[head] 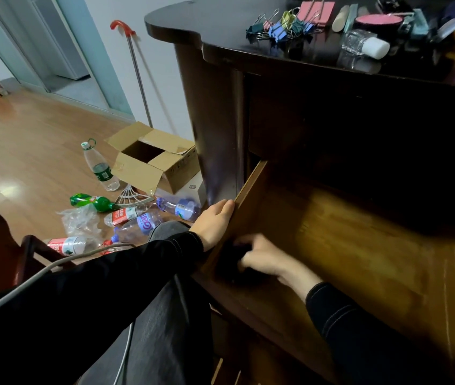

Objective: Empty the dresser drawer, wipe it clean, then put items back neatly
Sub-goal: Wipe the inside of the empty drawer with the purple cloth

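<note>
Head view: both hands at the open brown wooden drawer (360, 245), pulled out towards the person from the dark dresser.
The left hand (215, 220) has its grip closed over the top edge of the drawer's left wall. The right hand (265, 257), blurred, reaches into the near left corner, its grip wrapped on a dark object (230, 263) too blurred to name. Above, the dark glossy dresser top (220, 29) carries coloured metal binder clips (279, 25) and a clear plastic bottle with a white cap (365, 45). To the left, an open cardboard box (151, 159) and empty plastic bottles (143, 218) lie on the wooden floor (26, 151).
</note>
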`<state>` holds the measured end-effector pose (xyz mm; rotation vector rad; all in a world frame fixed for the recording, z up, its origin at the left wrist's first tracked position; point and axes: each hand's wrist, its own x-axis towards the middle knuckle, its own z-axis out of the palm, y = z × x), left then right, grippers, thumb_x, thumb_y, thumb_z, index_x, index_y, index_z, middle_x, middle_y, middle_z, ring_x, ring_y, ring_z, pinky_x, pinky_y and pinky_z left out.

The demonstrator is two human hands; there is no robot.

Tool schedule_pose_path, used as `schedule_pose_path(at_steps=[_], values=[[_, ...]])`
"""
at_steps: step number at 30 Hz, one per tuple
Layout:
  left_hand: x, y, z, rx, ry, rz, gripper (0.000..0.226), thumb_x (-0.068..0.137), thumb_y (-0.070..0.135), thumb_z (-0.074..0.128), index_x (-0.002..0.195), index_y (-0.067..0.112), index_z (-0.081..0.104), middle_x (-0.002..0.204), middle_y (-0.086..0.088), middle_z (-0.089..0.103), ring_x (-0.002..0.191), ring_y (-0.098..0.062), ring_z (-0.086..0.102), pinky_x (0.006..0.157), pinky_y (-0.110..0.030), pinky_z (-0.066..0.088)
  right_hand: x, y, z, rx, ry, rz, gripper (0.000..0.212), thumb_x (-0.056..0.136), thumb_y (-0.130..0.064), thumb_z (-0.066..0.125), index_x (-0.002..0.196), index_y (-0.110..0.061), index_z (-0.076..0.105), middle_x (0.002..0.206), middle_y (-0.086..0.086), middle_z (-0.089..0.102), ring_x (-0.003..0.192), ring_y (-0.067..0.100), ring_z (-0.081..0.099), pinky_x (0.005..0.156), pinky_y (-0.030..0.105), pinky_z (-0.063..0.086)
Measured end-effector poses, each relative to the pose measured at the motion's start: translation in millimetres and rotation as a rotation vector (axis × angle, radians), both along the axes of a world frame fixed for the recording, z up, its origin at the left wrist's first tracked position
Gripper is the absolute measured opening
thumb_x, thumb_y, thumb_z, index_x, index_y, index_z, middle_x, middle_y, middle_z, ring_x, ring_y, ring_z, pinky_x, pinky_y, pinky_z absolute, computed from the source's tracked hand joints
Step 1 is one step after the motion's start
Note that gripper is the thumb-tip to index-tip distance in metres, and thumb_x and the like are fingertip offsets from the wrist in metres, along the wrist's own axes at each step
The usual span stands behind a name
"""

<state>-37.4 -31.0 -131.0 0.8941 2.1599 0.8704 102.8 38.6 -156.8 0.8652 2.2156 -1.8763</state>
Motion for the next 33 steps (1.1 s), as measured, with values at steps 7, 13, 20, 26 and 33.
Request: schedule_pose_path(at_steps=[7,13,20,26,33], values=[[-2,1,-2,-0.007,-0.017,0.016,0.051,0.107,0.048,0.026,0.146,0.021,0.044,0.132,-0.001,0.051,0.116,-0.012,0.044,0.096,-0.021,0.022,5,13,10,-0.125,0.166,-0.148,0.043,0.063,0.0,0.07,0.097,-0.028,0.076,0.094,-0.001,0.076,0.09,0.013,0.07,0.071,0.017,0.054],[-3,2,-5,0.001,0.0,0.033,0.051,0.106,0.051,0.026,0.145,0.023,0.046,0.137,-0.002,0.052,0.116,-0.014,0.046,0.097,-0.022,0.024,-1,3,3,0.021,0.028,0.038,0.044,0.073,0.009,0.068,0.107,-0.02,0.07,0.105,0.003,0.073,0.1,0.02,0.067,0.075,0.023,0.052],[-1,2,-1,0.0,-0.006,0.005,0.05,0.107,0.048,0.024,0.142,0.022,0.048,0.124,0.002,0.052,0.11,-0.014,0.047,0.094,-0.023,0.026,1,-2,-3,0.006,0.012,-0.031,0.05,0.077,0.01,0.067,0.116,-0.021,0.063,0.11,0.0,0.068,0.108,0.021,0.062,0.08,0.022,0.053],[-5,2,-7,0.029,-0.021,0.023,0.048,0.107,0.048,0.027,0.14,0.022,0.05,0.118,0.006,0.049,0.108,-0.011,0.045,0.095,-0.022,0.025,1,10,9,0.007,0.114,-0.009,0.039,0.068,-0.001,0.072,0.101,-0.023,0.073,0.095,0.002,0.074,0.091,0.014,0.068,0.073,0.021,0.055],[-6,3,-9,0.025,-0.023,0.022,0.049,0.106,0.05,0.026,0.14,0.023,0.049,0.118,0.005,0.05,0.108,-0.012,0.048,0.095,-0.023,0.027,-2,-10,-15,0.042,-0.006,0.057,0.049,0.079,0.013,0.067,0.119,-0.016,0.063,0.116,0.005,0.067,0.108,0.021,0.063,0.083,0.019,0.051]])
